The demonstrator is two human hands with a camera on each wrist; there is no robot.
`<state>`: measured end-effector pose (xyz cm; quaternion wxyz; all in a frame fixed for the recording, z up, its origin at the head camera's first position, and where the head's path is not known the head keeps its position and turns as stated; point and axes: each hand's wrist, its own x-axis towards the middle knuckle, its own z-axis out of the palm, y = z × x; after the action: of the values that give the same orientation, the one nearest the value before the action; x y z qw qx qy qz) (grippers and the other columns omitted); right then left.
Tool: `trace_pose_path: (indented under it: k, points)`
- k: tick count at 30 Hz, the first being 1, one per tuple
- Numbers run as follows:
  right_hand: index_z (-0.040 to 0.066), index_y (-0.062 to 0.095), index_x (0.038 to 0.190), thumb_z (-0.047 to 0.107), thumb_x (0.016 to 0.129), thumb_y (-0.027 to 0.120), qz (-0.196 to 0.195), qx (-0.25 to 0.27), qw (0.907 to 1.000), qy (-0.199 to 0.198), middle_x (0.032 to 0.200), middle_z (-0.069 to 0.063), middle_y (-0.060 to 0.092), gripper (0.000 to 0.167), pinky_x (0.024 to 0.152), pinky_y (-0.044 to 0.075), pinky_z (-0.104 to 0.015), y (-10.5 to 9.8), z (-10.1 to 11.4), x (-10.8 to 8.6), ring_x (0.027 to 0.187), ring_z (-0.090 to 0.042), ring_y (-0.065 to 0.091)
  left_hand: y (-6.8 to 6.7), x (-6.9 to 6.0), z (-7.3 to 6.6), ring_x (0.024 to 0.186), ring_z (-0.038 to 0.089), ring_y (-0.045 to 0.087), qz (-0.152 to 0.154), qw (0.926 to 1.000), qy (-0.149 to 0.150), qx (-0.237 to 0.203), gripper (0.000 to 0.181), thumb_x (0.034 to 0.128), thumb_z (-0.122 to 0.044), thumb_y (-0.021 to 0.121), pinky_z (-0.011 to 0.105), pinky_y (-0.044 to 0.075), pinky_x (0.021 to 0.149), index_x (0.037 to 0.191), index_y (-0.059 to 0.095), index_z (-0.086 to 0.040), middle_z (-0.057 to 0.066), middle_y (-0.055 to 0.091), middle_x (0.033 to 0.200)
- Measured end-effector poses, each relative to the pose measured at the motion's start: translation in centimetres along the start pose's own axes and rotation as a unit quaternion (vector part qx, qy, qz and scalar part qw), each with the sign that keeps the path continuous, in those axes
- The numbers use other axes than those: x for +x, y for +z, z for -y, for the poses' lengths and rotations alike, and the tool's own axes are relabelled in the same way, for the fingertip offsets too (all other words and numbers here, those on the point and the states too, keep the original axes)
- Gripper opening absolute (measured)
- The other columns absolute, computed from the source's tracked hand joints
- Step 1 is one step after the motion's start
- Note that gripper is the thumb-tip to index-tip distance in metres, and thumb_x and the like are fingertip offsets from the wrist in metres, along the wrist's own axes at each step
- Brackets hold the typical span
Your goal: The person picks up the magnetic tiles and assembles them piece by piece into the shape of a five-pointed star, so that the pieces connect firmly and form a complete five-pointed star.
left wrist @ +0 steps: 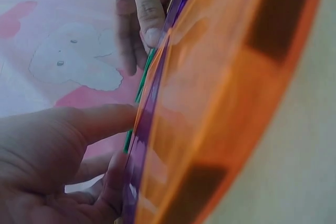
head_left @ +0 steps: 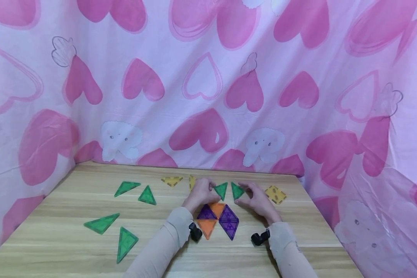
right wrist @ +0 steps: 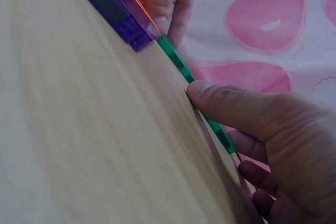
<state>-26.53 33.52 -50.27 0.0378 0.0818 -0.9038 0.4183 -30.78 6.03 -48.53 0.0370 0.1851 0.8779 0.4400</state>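
Two green triangles at centre, toward the table's far side. The left green tile (head_left: 221,190) lies just right of the left hand (head_left: 202,192), its left corner pinched in those fingers. The right green tile (head_left: 237,190) lies left of the right hand (head_left: 257,200), gripped between thumb and fingers at its right side.

Key relation, as I judge it: the slim gap between the tiles. They are apart, not touching; facing edges run roughly near-far, closer together at the far end, spreading toward the near end. Each hand is nearest its own tile.

Room: the orange and purple cluster (head_left: 229,215) sits just on the near side, tight below the left tile; limited play there. Bare table (head_left: 316,239) right of the cluster. Far side, a strip of wood, then the heart-print cloth (head_left: 153,116). A yellow tile (head_left: 192,181), partly hidden, crowds the left hand's far-left side; yellow pieces (head_left: 275,195) lie right of the right hand.
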Motion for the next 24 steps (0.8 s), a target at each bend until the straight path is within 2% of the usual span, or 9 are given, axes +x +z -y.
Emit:
trace_pose_path:
  k: [5,9,16,24]
  points:
    - [0.017,0.062,0.159,0.040,0.087,0.098,-0.006,-0.030,0.9995,0.011,0.158,-0.012,0.057,0.084,0.128,0.036,-0.065,0.1,0.1,-0.3,0.150,-0.038,0.046,0.6,0.1,-0.2,0.087,0.022,0.060,-0.013,0.9998,-0.012,-0.004,0.053,0.0828,-0.022,0.099,0.039,0.056,0.076,0.126,0.076,0.000,0.006,0.064,0.099]
    - [0.015,0.065,0.155,0.045,0.086,0.098,-0.015,-0.061,0.9978,0.023,0.156,-0.015,0.053,0.082,0.124,0.035,-0.068,0.2,0.3,-0.3,0.143,-0.037,0.043,1.1,0.3,-0.5,0.089,0.022,0.061,-0.024,0.9996,-0.015,0.008,0.050,0.0808,-0.023,0.100,0.041,0.059,0.080,0.120,0.077,-0.003,0.006,0.067,0.101]
    - [0.016,0.070,0.151,0.048,0.087,0.097,-0.018,-0.082,0.9964,0.010,0.151,-0.008,0.061,0.076,0.122,0.034,-0.065,0.7,0.7,-0.2,0.139,-0.034,0.049,1.4,0.5,-1.0,0.099,0.024,0.068,-0.028,0.9982,-0.018,0.051,0.045,0.0816,-0.029,0.099,0.045,0.061,0.087,0.116,0.080,-0.007,0.008,0.074,0.112]
    - [0.017,0.071,0.150,0.048,0.086,0.097,-0.028,-0.088,0.9957,0.013,0.140,-0.007,0.064,0.075,0.112,0.041,-0.057,1.0,0.9,-0.1,0.128,-0.031,0.051,1.7,0.7,-1.1,0.105,0.023,0.069,-0.025,0.9976,-0.021,0.061,0.042,0.0828,-0.032,0.099,0.045,0.060,0.091,0.116,0.083,-0.013,0.003,0.075,0.114]
